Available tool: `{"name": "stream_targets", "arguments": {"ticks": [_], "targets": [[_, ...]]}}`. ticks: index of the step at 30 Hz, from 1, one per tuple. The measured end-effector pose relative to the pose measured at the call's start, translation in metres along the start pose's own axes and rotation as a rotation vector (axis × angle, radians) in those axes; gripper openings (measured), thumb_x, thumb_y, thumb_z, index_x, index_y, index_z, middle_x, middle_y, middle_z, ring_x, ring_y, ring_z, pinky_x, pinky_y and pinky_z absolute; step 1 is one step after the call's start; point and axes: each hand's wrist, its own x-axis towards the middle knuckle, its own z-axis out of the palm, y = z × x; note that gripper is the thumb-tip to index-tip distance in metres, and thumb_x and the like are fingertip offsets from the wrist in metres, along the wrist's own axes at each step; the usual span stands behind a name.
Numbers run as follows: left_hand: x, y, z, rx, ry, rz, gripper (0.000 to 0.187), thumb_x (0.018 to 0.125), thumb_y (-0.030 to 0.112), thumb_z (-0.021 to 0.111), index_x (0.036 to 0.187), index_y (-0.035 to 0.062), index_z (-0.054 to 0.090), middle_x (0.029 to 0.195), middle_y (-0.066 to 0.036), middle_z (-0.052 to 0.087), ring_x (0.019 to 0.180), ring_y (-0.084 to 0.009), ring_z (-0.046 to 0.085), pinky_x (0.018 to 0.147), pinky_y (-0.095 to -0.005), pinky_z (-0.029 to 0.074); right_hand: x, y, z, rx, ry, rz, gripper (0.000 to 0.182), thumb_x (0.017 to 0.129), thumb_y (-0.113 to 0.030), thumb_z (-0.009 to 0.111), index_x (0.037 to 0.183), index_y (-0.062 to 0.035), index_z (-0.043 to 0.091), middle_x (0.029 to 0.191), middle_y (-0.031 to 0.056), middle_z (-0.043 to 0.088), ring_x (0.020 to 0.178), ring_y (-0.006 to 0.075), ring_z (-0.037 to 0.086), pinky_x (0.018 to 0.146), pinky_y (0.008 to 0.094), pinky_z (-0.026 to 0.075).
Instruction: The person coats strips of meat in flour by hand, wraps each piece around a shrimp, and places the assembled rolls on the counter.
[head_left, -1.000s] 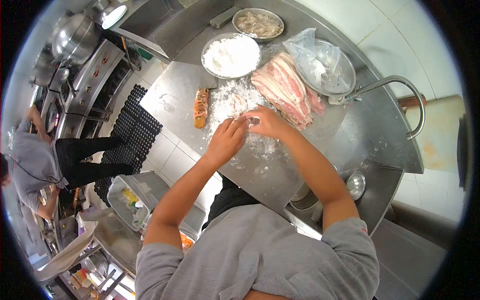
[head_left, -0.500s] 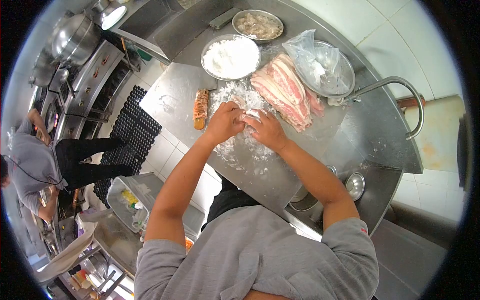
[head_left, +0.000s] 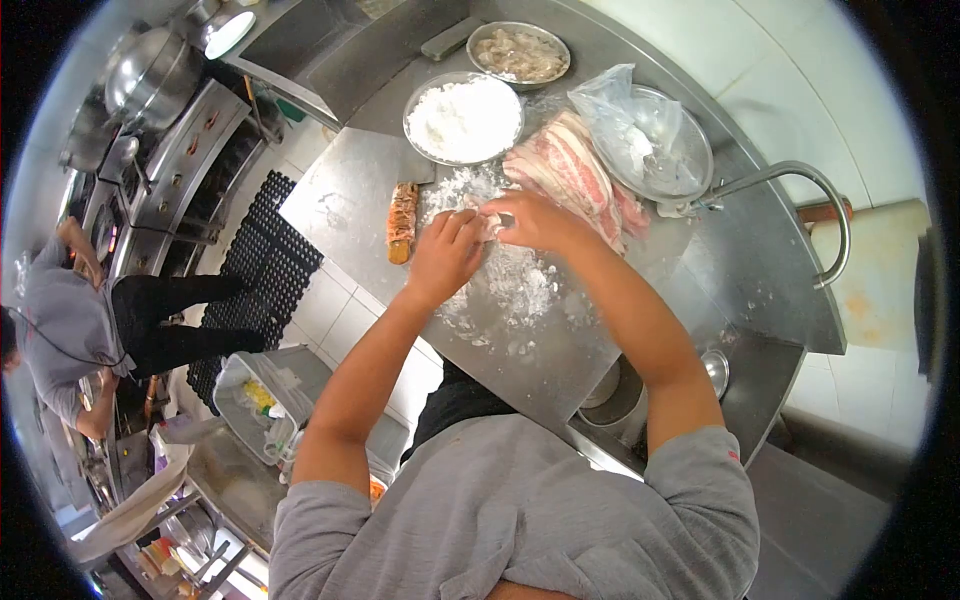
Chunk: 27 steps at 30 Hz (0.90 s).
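Left hand [head_left: 445, 258] and right hand [head_left: 542, 222] have their fingers pinched on a small pale piece [head_left: 492, 228] over the powdered counter [head_left: 345, 175], beside the pork belly slices [head_left: 562, 165]; light, even fingertip pressure should avoid tearing, powder [head_left: 522, 288] limits sticking.

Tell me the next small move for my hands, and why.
I'd probably press the small pale piece lightly into the white powder on the counter: the fingertips of your left hand and right hand meet at it, and loose powder lies spread close by, so it's a short move.
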Motion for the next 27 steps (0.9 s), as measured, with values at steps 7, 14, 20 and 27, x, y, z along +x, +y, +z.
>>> {"name": "stream_targets", "arguments": {"ticks": [7, 14, 20, 27], "targets": [[0.007, -0.008, 0.013, -0.067, 0.016, -0.076, 0.044, 0.069, 0.006, 0.069, 0.11, 0.0031, 0.056, 0.109, -0.013, 0.056, 0.099, -0.0333, 0.052, 0.084, -0.0425, 0.045, 0.019, 0.015, 0.0, 0.031, -0.045, 0.092, 0.042, 0.073, -0.024, 0.065, 0.112, -0.0111, 0.064, 0.107, 0.0188, 0.06, 0.103, 0.037, 0.055, 0.093, 0.0423, 0.043], [0.02, -0.032, 0.016, -0.188, -0.054, -0.235, 0.035, 0.07, 0.014, 0.07, 0.102, 0.0004, 0.064, 0.104, -0.016, 0.057, 0.098, -0.0339, 0.053, 0.085, -0.0402, 0.045, -0.008, -0.014, 0.006, -0.338, 0.232, -0.177, 0.053, 0.068, -0.017, 0.072, 0.118, -0.0149, 0.056, 0.11, 0.0168, 0.057, 0.102, 0.0377, 0.054, 0.094, 0.0455, 0.043], [0.023, -0.035, 0.018, -0.324, -0.075, -0.448, 0.035, 0.073, 0.015, 0.069, 0.104, 0.0008, 0.062, 0.107, -0.017, 0.057, 0.101, -0.035, 0.052, 0.087, -0.0423, 0.044, 0.008, 0.004, 0.012, -0.258, 0.214, -0.147, 0.044, 0.069, -0.016, 0.07, 0.112, -0.0135, 0.06, 0.103, 0.0135, 0.059, 0.097, 0.0342, 0.057, 0.097, 0.0457, 0.04], [0.025, -0.026, 0.005, -0.06, -0.001, -0.056, 0.038, 0.072, 0.005, 0.066, 0.108, 0.0034, 0.055, 0.108, -0.012, 0.056, 0.1, -0.033, 0.051, 0.086, -0.0434, 0.044, 0.036, 0.018, -0.002, -0.105, 0.065, -0.06, 0.043, 0.07, -0.018, 0.068, 0.113, -0.0111, 0.062, 0.105, 0.0136, 0.06, 0.099, 0.0351, 0.056, 0.096, 0.0435, 0.04]]}}
